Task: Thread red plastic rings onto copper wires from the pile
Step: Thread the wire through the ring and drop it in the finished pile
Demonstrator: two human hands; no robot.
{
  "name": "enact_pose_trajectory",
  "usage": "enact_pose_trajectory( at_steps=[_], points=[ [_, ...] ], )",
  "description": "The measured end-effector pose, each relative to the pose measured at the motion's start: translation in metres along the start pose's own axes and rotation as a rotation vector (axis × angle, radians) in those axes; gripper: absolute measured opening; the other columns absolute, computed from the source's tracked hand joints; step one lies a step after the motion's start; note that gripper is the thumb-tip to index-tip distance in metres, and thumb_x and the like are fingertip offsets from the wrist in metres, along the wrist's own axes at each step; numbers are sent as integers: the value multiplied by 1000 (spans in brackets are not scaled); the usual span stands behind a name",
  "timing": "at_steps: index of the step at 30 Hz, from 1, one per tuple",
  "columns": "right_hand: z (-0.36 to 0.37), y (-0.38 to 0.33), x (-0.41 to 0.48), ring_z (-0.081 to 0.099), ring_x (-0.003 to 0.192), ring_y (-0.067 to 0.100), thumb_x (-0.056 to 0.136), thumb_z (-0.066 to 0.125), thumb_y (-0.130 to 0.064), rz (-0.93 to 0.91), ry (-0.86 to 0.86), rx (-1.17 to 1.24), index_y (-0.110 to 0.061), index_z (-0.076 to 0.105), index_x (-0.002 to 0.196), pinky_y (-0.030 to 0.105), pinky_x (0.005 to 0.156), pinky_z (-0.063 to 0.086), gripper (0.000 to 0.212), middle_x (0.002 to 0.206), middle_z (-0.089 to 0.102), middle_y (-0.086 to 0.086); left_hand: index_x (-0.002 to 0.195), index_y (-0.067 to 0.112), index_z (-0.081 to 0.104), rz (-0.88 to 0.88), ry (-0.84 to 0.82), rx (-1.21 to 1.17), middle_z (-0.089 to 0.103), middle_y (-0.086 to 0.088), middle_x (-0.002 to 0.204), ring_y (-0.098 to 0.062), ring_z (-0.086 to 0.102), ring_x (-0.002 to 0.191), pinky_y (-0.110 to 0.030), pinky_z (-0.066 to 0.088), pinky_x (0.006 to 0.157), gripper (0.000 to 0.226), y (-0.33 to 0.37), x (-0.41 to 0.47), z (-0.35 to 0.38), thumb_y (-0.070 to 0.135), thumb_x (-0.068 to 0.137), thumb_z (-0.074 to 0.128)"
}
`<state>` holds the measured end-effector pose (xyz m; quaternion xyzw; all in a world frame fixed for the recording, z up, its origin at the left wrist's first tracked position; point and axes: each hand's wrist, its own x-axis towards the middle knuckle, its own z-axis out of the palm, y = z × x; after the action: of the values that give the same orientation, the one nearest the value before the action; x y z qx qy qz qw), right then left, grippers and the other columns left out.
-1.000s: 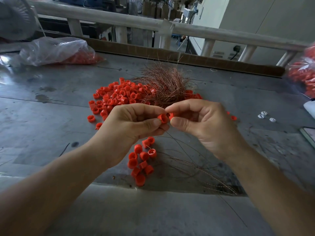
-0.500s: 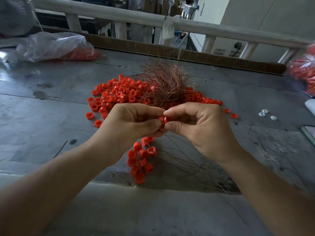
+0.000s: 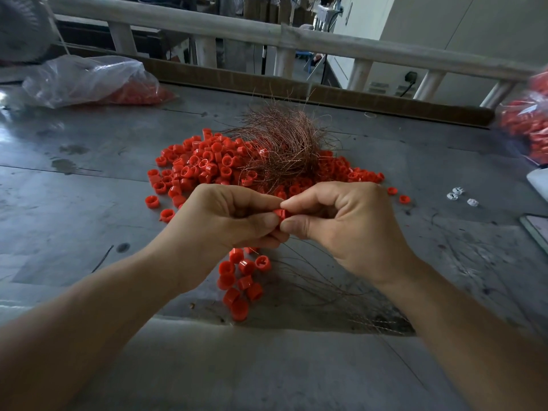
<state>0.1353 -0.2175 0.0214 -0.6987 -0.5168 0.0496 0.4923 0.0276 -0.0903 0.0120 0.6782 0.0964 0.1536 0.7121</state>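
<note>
One red ring [image 3: 279, 214] at centre, pinched thumb-to-forefinger by left hand [image 3: 225, 221] and right hand [image 3: 350, 229]; both sets of fingers curled tight, tips meeting. A second ago: hands slightly apart, two rings showing; now closed together, single sliver visible. Wire in grip: cannot tell. Below hands: small cluster of rings [image 3: 240, 280], loose copper strands [image 3: 326, 287] on table [image 3: 89, 209]. Beyond: main ring pile [image 3: 204, 164], copper wire tangle [image 3: 290, 143] on top. Far left: plastic bag [image 3: 86, 81].
</note>
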Motion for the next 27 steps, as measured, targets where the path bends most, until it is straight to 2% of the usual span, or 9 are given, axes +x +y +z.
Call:
enact_pose_trajectory(
  at_steps=[4, 7, 14, 19, 21, 24, 27],
  points=[
    [4, 0, -2, 65, 73, 1, 63, 76, -15, -19, 41, -25, -10, 72, 83, 12, 64, 52, 21, 78, 61, -22, 74, 21, 76, 2, 10, -30, 72, -8, 69, -15, 69, 61, -17, 53, 56, 23, -1, -1, 0, 13, 56, 64],
    [4, -2, -3, 65, 75, 1, 63, 75, -17, -21, 40, -21, -7, 72, 84, 12, 66, 52, 24, 78, 62, -20, 76, 22, 76, -2, 3, -36, 72, -8, 70, -16, 70, 63, -17, 53, 56, 24, 0, -1, 0, 13, 56, 64],
    [-3, -2, 2, 65, 76, 0, 62, 68, -31, -19, -10, -4, -13, 71, 90, 12, 68, 51, 34, 78, 63, -18, 78, 19, 76, -35, -7, -94, 72, -9, 71, -16, 70, 66, -17, 53, 57, 28, 1, 1, 0, 17, 53, 66],
    [-4, -1, 3, 66, 71, 5, 60, 69, -31, 10, -18, 60, -23, 69, 81, 21, 67, 55, 23, 75, 66, -13, 79, 22, 76, -25, -75, -93, 72, -8, 72, -16, 70, 67, -18, 54, 57, 29, 2, 0, -1, 21, 51, 70],
    [-6, -1, 4, 65, 73, 6, 60, 69, -33, 27, -69, 95, -30, 66, 87, 21, 69, 54, 27, 77, 66, -9, 82, 22, 76, -28, -116, -115, 72, -8, 73, -17, 70, 66, -20, 54, 58, 35, 3, 0, -4, 11, 50, 78],
    [-8, -2, 5, 60, 85, 5, 66, 62, -36, 40, -243, 66, -34, 61, 98, 18, 71, 49, 32, 88, 62, -6, 92, 17, 73, -48, -134, -166, 71, -12, 75, -20, 70, 66, -23, 55, 57, 39, 3, 0, -6, 12, 54, 75],
    [-9, -3, 5, 53, 81, -2, 70, 58, -34, 28, -298, 58, -31, 62, 93, 10, 69, 41, 23, 86, 56, -8, 105, 12, 62, -56, -124, -188, 70, -14, 75, -22, 70, 66, -24, 55, 57, 44, 2, 0, -5, 9, 62, 69]
  ],
)
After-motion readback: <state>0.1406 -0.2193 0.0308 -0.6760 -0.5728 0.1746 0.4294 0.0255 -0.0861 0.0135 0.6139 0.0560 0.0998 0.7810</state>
